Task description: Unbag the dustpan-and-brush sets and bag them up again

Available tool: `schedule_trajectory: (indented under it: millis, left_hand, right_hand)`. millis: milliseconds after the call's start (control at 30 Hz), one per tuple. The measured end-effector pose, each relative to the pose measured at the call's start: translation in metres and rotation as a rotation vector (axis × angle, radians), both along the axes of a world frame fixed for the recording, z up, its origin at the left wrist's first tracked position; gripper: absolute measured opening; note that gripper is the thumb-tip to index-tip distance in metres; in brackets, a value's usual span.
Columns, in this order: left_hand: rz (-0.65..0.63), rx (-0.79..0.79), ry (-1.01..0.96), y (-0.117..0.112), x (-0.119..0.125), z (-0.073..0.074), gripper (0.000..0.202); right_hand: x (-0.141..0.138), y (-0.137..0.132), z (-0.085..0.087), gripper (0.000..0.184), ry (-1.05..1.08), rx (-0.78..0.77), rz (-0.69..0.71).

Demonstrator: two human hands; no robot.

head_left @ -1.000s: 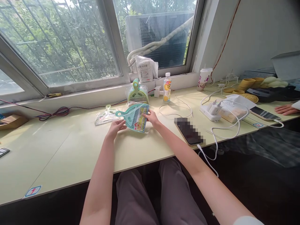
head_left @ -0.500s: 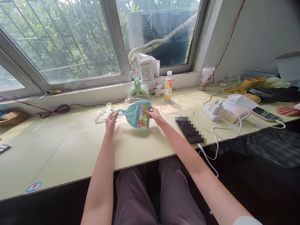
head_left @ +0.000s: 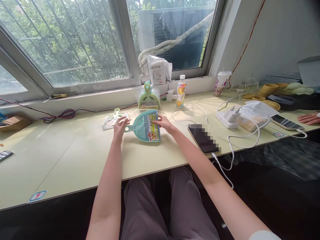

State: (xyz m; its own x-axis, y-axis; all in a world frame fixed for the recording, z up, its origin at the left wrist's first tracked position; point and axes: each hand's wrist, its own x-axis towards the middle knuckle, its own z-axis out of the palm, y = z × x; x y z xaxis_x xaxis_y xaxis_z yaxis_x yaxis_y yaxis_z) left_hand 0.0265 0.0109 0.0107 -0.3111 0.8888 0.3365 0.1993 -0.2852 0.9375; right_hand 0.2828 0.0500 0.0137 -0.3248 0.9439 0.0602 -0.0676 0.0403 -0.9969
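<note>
Turquoise dustpan and brush held at a pale desk under the window

A pale yellow-green desk runs below a metal-framed window, with greenery and an outdoor unit beyond the glass. On the sill stand a white packet and, well to the left, a yellow cutter. A drink bottle, a lidded cup and a dark phone sit toward the right among white cables; another person's hand rests at the far end.

The turquoise dustpan and brush is in front of the person, between both hands, its looped handle pointing left. The pan is broad and rounded; its grey-blue bristles lie along the right side under a yellow label with red print. The right hand grips that bristle edge, fingers closed over the label. The left hand is by the handle loop, fingertips close together; whether they pinch anything is unclear. Behind stand green dustpans, and a wrapped pale set lies beyond the left hand.
</note>
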Motion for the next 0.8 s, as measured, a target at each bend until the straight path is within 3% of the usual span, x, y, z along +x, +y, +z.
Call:
schedule_trajectory:
  millis: [67,267,333,433,533,667,800]
  left_hand:
    - [-0.018,-0.041,0.011,-0.001,0.001,0.000,0.060]
    - [0.055,-0.052,-0.002,0.004,-0.006,-0.008,0.036]
    - [0.185,-0.032,-0.078,0.006,-0.016,-0.010,0.028]
    - [0.556,-0.060,-0.221,0.005,-0.036,-0.013,0.018]
    - [0.871,-0.122,-0.247,0.003,-0.054,-0.014,0.030]
    - [0.974,-0.165,-0.148,-0.002,-0.054,-0.014,0.047]
    - [1.117,-0.006,0.088,-0.010,-0.028,-0.006,0.070]
  right_hand:
    - [-0.001,-0.001,-0.001,0.040,-0.002,0.006,0.026]
    - [-0.002,-0.001,-0.002,0.038,0.005,0.021,0.061]
    - [0.001,0.002,-0.003,0.037,0.026,0.017,0.020]
    - [0.006,0.008,-0.005,0.031,0.087,0.018,-0.104]
    - [0.008,0.012,-0.009,0.024,0.156,-0.008,-0.216]
    - [0.005,0.013,-0.012,0.021,0.193,-0.074,-0.280]
    - [-0.003,0.007,-0.013,0.017,0.229,-0.112,-0.288]
